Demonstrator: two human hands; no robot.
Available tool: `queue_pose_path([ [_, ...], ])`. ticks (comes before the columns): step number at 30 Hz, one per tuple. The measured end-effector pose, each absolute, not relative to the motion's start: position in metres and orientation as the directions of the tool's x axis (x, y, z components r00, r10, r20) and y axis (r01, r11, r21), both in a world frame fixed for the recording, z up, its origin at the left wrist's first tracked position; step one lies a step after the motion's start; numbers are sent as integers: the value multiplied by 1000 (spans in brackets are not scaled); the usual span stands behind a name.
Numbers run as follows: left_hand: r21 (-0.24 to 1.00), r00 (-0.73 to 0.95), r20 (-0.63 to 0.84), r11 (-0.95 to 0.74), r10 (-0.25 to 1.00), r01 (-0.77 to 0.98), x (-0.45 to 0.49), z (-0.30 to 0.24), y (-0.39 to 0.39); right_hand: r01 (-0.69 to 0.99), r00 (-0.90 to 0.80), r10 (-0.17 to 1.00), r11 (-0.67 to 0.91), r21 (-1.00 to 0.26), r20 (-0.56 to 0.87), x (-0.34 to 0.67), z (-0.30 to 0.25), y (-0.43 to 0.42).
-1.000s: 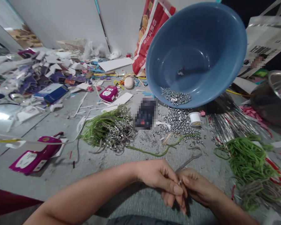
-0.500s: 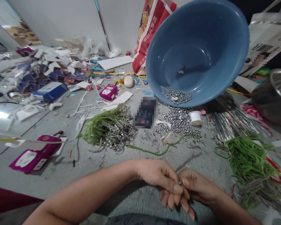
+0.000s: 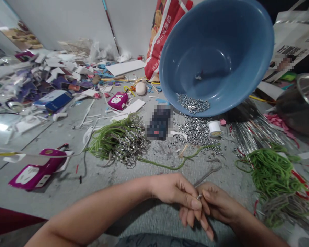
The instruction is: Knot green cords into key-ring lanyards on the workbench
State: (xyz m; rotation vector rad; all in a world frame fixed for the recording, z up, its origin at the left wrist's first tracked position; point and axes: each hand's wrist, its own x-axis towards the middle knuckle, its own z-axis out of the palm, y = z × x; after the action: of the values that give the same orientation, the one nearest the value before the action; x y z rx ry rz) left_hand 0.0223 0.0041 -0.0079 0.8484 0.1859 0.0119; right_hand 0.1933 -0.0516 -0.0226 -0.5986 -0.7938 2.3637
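Note:
At the near edge of the view my left hand (image 3: 179, 193) and my right hand (image 3: 215, 200) meet, both closed in a pinch. A tiny shiny metal piece, apparently a nut (image 3: 198, 197), shows between their fingertips. From between the hands a grey cord (image 3: 208, 172) runs out onto the floor; its end inside the fingers is hidden. Just beyond lies a green cord (image 3: 167, 166). Loose metal nuts (image 3: 195, 132) are scattered farther out, with more in the tilted blue basin (image 3: 213, 68). A bundle of green and grey cords with metal nuts (image 3: 115, 140) lies left of them.
Another heap of green and grey cords (image 3: 273, 175) is at the right, below a bunch of shiny strips (image 3: 254, 127). A white thread spool (image 3: 215, 129) stands beside the nuts. Purple devices (image 3: 38, 168), a blue box (image 3: 53, 99) and scraps (image 3: 59, 72) fill the left side.
The hands stay together, with fingers shifting slightly to the right. The metal piece shows a little more clearly between the fingertips. The surroundings are unchanged apart from a slight camera shift.

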Motion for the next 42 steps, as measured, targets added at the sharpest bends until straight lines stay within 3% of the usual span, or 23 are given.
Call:
queue_pose_path([
  [15, 780, 953, -277, 607, 119, 152, 21, 3, 9, -318, -737, 612, -689, -651, -287, 194, -22, -51],
  [21, 819, 949, -265, 559, 172, 128, 20, 8, 9, -321, -693, 659, -646, -693, -293, 191, -19, -51],
  [29, 810, 959, -242, 576, 150, 114, 20, 6, 8, -293, -684, 673, -606, -739, -281, 191, -18, -56],
  [42, 824, 945, -288, 544, 157, 161, 16, 10, 15, -307, -652, 675, -651, -694, -344, 197, -26, -49],
])
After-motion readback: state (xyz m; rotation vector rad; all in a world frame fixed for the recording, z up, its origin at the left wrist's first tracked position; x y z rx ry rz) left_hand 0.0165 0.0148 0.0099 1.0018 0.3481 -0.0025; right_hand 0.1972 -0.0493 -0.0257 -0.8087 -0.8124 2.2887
